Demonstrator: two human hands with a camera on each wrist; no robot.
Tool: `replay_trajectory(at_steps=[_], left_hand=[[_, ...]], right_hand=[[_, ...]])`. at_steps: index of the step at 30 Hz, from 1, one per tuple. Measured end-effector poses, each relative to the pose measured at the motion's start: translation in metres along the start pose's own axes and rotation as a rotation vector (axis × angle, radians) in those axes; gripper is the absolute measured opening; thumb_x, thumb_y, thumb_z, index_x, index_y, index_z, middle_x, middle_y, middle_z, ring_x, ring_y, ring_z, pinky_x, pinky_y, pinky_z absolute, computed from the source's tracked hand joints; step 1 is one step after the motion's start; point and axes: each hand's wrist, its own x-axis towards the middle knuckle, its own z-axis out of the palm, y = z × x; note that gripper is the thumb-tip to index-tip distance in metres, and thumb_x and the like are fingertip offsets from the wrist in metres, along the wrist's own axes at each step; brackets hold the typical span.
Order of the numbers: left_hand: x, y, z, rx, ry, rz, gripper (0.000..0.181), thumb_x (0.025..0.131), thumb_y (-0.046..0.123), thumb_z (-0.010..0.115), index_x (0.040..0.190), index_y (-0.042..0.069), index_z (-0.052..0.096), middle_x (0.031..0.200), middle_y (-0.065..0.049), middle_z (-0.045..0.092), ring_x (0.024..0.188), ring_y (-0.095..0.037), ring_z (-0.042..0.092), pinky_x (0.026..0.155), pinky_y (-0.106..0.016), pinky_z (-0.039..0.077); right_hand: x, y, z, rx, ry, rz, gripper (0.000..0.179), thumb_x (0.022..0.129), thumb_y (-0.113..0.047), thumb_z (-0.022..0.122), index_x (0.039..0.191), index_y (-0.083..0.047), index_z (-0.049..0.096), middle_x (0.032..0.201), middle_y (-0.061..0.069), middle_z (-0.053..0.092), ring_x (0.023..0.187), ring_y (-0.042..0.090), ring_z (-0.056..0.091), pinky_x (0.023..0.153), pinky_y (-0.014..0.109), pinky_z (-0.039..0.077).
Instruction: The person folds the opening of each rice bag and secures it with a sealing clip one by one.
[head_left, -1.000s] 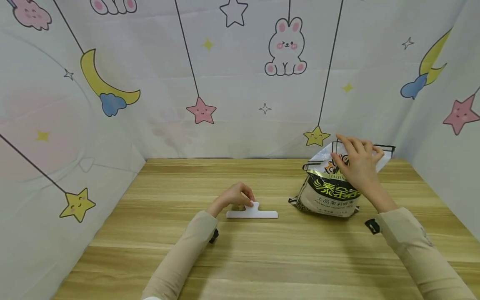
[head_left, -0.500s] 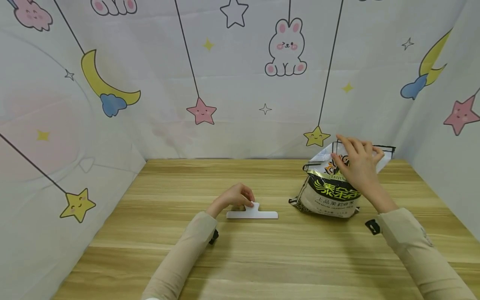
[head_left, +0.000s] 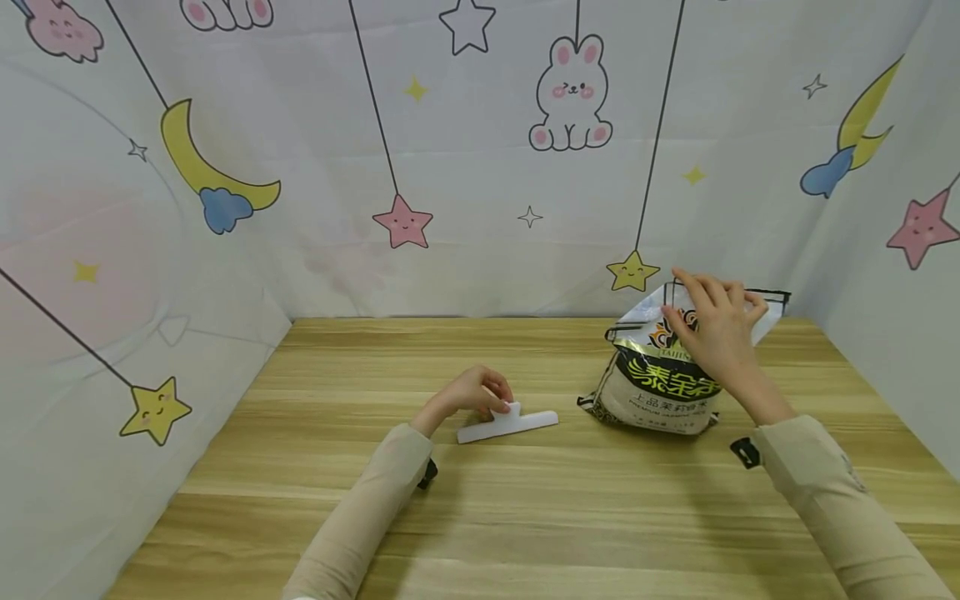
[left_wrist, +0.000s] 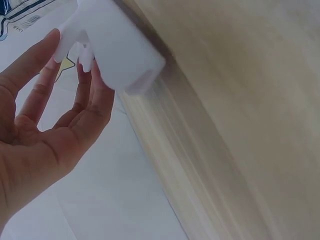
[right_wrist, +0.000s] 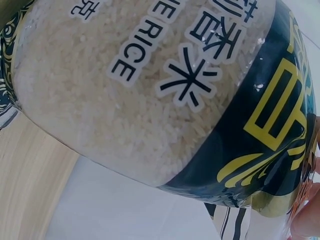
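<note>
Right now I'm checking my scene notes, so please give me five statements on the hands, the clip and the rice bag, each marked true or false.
1. The left hand pinches the white clip. True.
2. The white clip is fastened onto the rice bag. False: the white clip and the rice bag are apart.
3. The right hand holds the rice bag near its top. True.
4. The rice bag lies flat on its side. False: it stands on the wooden table with its top up.
5. Pale rice grains show through part of the packaging. True.
</note>
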Motion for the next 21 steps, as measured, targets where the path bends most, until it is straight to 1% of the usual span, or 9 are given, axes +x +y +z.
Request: replay_trajectory(at_steps=[3, 5, 8, 11, 16, 21], left_hand=[[0.0001, -0.0002, -0.0001, -0.012, 0.001, -0.002, 0.016, 0.076, 0.006, 0.068, 0.092, 0.002, 0.066, 0.102, -0.015, 0.063, 0.08, -0.013, 0.058, 0.062, -0.033, 0.054], [0.0, -0.0007, -0.0003, -0.024, 0.001, -0.014, 0.021, 0.077, 0.006, 0.067, 0.098, 0.003, 0.065, 0.105, -0.017, 0.062, 0.081, -0.014, 0.06, 0.063, -0.034, 0.054], [-0.0007, -0.0001, -0.0006, -0.063, -0.007, -0.045, 0.032, 0.078, 0.007, 0.066, 0.109, 0.002, 0.061, 0.108, -0.019, 0.06, 0.073, -0.014, 0.062, 0.064, -0.034, 0.055], [-0.0016, 0.0008, -0.0008, -0.112, -0.022, -0.063, 0.039, 0.08, 0.005, 0.064, 0.117, -0.001, 0.055, 0.106, -0.022, 0.059, 0.066, -0.017, 0.063, 0.063, -0.034, 0.055], [-0.0016, 0.0002, -0.0007, -0.175, -0.04, -0.071, 0.039, 0.083, 0.004, 0.059, 0.12, -0.005, 0.05, 0.106, -0.025, 0.059, 0.065, -0.019, 0.065, 0.065, -0.035, 0.055], [-0.0007, -0.0004, 0.0005, -0.241, -0.04, -0.096, 0.04, 0.087, 0.006, 0.055, 0.125, -0.002, 0.047, 0.107, -0.024, 0.059, 0.066, -0.016, 0.063, 0.068, -0.034, 0.055]], right_hand=[[-0.0001, 0.0002, -0.0001, 0.0, -0.001, -0.002, 0.051, 0.079, -0.015, 0.066, 0.126, -0.007, 0.048, 0.112, 0.023, 0.052, 0.094, 0.039, 0.037, 0.085, 0.061, 0.012], [-0.0001, 0.0003, 0.0001, 0.001, -0.001, -0.002, 0.051, 0.079, -0.015, 0.066, 0.126, -0.007, 0.048, 0.112, 0.023, 0.052, 0.094, 0.039, 0.037, 0.085, 0.061, 0.012], [-0.0001, 0.0005, 0.0004, 0.0, 0.0, -0.001, 0.051, 0.079, -0.015, 0.066, 0.126, -0.007, 0.048, 0.112, 0.023, 0.052, 0.094, 0.039, 0.037, 0.085, 0.061, 0.012], [0.0, 0.0005, 0.0005, -0.003, -0.002, 0.0, 0.052, 0.079, -0.015, 0.066, 0.126, -0.007, 0.047, 0.112, 0.023, 0.052, 0.094, 0.039, 0.037, 0.085, 0.061, 0.012], [0.0004, 0.0005, 0.0004, -0.006, -0.008, 0.004, 0.051, 0.079, -0.015, 0.066, 0.126, -0.007, 0.047, 0.113, 0.022, 0.052, 0.094, 0.038, 0.037, 0.086, 0.06, 0.012], [-0.0003, 0.0012, 0.0005, -0.007, -0.005, 0.002, 0.051, 0.079, -0.015, 0.066, 0.126, -0.007, 0.048, 0.113, 0.022, 0.052, 0.094, 0.039, 0.038, 0.085, 0.06, 0.012]])
